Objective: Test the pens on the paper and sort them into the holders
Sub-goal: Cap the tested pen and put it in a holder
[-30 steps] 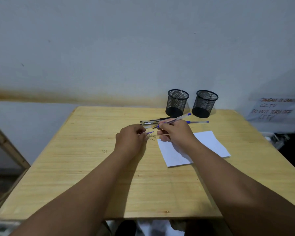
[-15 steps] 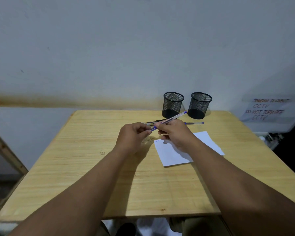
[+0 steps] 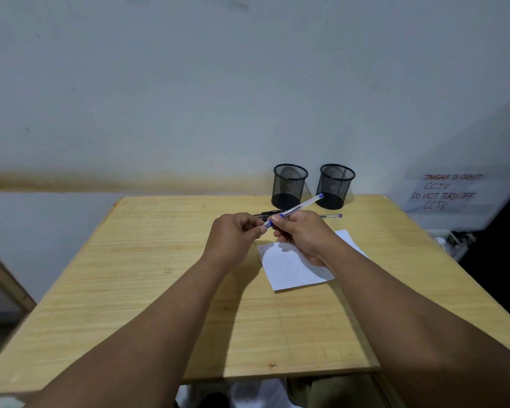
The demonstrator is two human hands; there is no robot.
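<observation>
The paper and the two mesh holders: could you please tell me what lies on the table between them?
In the head view, loose pens lie on the table between the paper and the holders; the hands hold another pen above that stretch.

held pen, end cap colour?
Blue, on a clear barrel: pen in the right hand. Head view.

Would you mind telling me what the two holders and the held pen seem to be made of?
The two holders look like black metal mesh: the wall shows through them. The held pen looks like clear plastic, with a blue end cap.
</observation>
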